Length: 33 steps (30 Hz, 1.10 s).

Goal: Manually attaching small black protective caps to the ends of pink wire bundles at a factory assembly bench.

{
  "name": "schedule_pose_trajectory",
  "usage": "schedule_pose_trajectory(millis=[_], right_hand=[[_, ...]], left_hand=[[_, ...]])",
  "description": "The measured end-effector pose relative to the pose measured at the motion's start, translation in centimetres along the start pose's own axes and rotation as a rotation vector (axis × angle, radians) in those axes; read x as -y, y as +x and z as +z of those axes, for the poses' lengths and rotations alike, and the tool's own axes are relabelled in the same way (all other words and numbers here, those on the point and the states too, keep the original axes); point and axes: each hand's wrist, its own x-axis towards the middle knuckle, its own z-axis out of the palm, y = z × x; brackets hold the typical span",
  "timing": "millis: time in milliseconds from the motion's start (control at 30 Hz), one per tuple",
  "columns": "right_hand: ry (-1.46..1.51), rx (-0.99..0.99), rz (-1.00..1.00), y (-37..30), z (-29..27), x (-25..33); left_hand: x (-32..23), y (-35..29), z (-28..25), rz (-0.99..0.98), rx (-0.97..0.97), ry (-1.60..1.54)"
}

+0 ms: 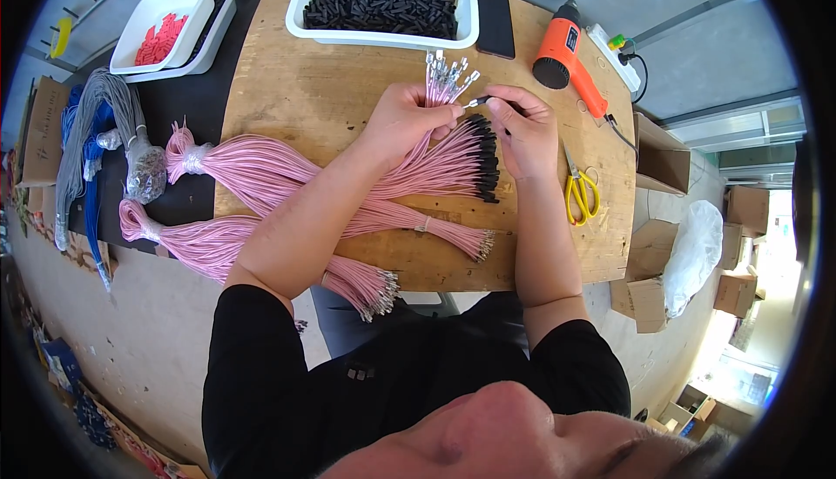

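My left hand (pixel 407 120) is closed round a bunch of pink wires with bare metal terminals (pixel 448 77) fanning upward. Between its thumb and finger one terminal points to the right. My right hand (pixel 521 126) pinches a small black sleeve (pixel 503 104) at that terminal's tip; whether the terminal sits inside it I cannot tell. Just below my hands, pink wires end in a row of black sleeves (pixel 484 158). Nearer to me lie two more pink wire bundles (pixel 453 233) (pixel 361 287) with bare metal ends.
A white tub (pixel 294 22) of black sleeves stands at the back. An orange heat gun (pixel 562 50), a power strip (pixel 613 54) and yellow-handled scissors (pixel 581 196) lie to the right, a dark flat device (pixel 495 24) behind. At left are a tray (pixel 198 30) with red pieces and grey wires (pixel 109 96).
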Motion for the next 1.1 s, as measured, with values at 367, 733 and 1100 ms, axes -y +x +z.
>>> schedule_pose_trajectory(millis=[367,733,1100], right_hand=[[-0.002,0.048,-0.021,0.05,-0.13,0.0],[0.044,0.068,-0.037,0.18,-0.1,-0.04],[-0.03,0.058,-0.004,-0.06,0.01,0.18]], left_hand=[[-0.04,0.02,-0.05,-0.013,0.009,-0.019],[0.04,0.06,-0.1,-0.04,-0.013,-0.008],[0.05,0.08,-0.19,-0.029,0.011,0.026]])
